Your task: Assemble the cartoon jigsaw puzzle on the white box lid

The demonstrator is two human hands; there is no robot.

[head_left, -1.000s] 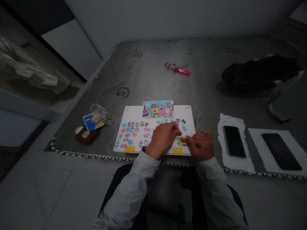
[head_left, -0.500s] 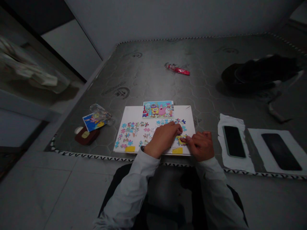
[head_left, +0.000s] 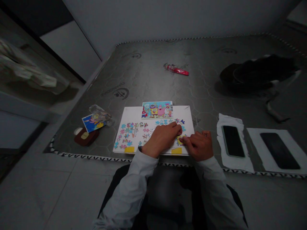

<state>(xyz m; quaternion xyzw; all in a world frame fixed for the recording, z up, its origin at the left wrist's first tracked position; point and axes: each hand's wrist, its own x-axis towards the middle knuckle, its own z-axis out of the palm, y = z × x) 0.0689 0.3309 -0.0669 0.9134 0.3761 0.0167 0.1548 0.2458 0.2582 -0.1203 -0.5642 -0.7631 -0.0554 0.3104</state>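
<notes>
Puzzle pieces (head_left: 129,130) partly hidden, pale bundle (head_left: 35,75) blurred

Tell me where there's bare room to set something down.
The mat is bare between the picture card and the red item, and between that item and the dark bundle. Crowded: the near part of the board, with puzzle pieces, the left hand and the right hand.

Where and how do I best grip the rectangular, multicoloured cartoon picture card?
I'd pinch the cartoon card by its far edge, from the far side, above and below: it looks thin and flat, and that edge juts past the flat white board.
</notes>
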